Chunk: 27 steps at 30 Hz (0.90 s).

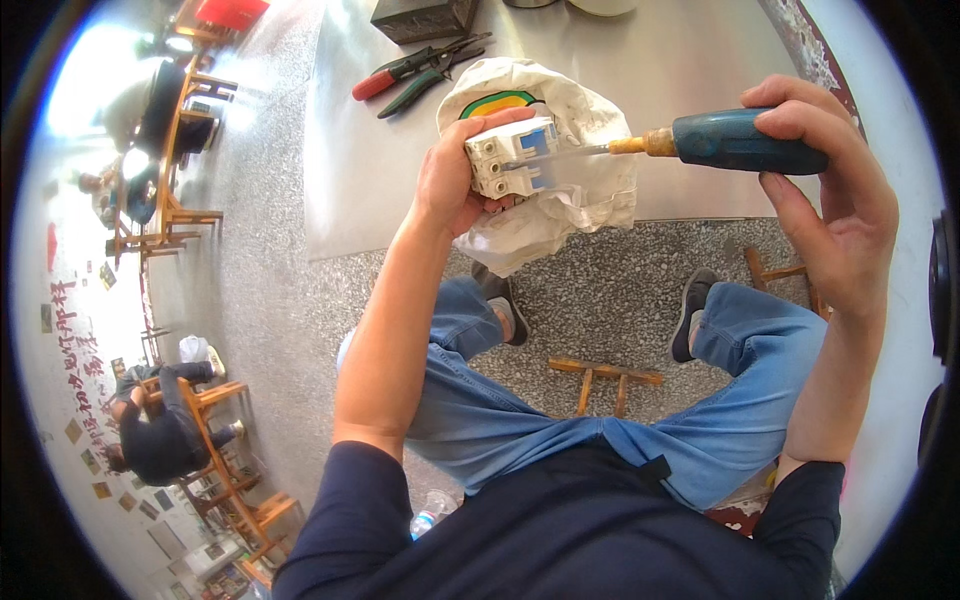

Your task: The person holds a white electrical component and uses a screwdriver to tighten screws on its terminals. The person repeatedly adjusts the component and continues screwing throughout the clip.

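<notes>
My left hand (447, 178) is wrapped round a white circuit breaker (500, 172) with blue parts and a row of round screw terminals on its near left face. In my right hand (835, 190) is a screwdriver (740, 140) with a dark teal handle and a yellowish collar, held by the thumb and fingers at the handle's end. Its thin shaft runs left across the breaker, the tip at or close to a middle terminal; contact cannot be made out. Under the breaker lies a crumpled off-white cloth bag (590, 200) with a green and yellow print.
Pliers with red and green handles (405, 78) lie on the metal tabletop (350, 180), beside a dark box (423, 15). The table's near edge runs above my knees. Wooden stools (605, 378) stand on the speckled floor; other people (165, 430) sit far left.
</notes>
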Available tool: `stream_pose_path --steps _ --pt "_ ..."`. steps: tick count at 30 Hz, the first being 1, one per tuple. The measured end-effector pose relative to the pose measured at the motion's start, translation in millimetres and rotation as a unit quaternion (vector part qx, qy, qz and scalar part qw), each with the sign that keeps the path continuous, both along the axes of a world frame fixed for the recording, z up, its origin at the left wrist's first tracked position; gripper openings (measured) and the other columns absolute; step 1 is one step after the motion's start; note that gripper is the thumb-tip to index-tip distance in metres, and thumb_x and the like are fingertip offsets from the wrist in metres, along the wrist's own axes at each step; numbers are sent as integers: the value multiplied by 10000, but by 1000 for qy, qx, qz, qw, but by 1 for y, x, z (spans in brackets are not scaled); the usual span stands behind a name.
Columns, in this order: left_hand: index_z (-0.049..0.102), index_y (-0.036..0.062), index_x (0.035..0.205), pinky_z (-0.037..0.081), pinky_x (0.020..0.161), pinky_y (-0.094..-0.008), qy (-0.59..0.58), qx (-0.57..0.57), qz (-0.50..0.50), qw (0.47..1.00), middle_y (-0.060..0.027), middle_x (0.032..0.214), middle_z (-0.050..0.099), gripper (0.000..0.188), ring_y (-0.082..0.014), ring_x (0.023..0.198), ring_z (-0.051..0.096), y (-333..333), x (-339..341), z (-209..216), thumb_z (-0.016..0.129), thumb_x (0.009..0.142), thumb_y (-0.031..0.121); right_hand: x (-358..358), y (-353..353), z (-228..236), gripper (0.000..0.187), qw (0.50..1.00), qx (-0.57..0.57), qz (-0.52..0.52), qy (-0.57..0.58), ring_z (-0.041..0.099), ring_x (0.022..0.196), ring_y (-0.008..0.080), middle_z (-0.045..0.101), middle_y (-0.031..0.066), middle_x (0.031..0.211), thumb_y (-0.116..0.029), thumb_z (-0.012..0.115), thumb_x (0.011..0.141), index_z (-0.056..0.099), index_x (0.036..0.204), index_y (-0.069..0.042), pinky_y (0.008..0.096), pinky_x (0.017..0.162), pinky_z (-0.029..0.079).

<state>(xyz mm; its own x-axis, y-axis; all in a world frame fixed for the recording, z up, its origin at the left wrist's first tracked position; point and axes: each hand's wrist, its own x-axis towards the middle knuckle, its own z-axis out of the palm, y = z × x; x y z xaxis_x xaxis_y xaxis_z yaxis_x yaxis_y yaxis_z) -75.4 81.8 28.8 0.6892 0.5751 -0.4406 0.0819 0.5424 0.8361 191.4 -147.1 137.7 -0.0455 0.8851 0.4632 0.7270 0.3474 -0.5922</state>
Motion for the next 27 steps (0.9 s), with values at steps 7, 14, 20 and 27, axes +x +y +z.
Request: stream_pose_path --steps 7,14,20,27 --pt "685 67 1328 450 473 -253 -3 -1 2 1000 -72 1049 733 534 -147 701 661 1 0 -2 335 1033 340 -2 1 2 510 1000 3 10 -7 593 1261 261 584 170 1366 174 612 832 627 1283 -63 360 1059 496" --pt "685 72 1328 421 457 -250 11 3 -1 1000 -53 1025 737 555 -134 683 645 1 1 0 313 1037 365 -5 2 4 497 1000 3 12 -9 601 1250 277 588 175 1357 177 617 829 639 1259 -70 369 1038 512" --pt "694 86 1313 410 450 -242 26 7 2 1000 -38 1012 741 566 -126 662 634 -2 4 6 312 1039 401 -14 2 8 447 999 16 -3 -48 610 1236 326 583 188 1362 174 619 823 675 1173 -98 409 1010 537" --pt "709 99 1284 406 445 -242 42 9 18 999 -23 968 738 585 -114 637 613 -2 7 3 307 1040 446 -17 0 18 371 996 12 26 -87 616 1230 356 589 194 1355 138 647 817 708 1075 -123 455 1018 534"
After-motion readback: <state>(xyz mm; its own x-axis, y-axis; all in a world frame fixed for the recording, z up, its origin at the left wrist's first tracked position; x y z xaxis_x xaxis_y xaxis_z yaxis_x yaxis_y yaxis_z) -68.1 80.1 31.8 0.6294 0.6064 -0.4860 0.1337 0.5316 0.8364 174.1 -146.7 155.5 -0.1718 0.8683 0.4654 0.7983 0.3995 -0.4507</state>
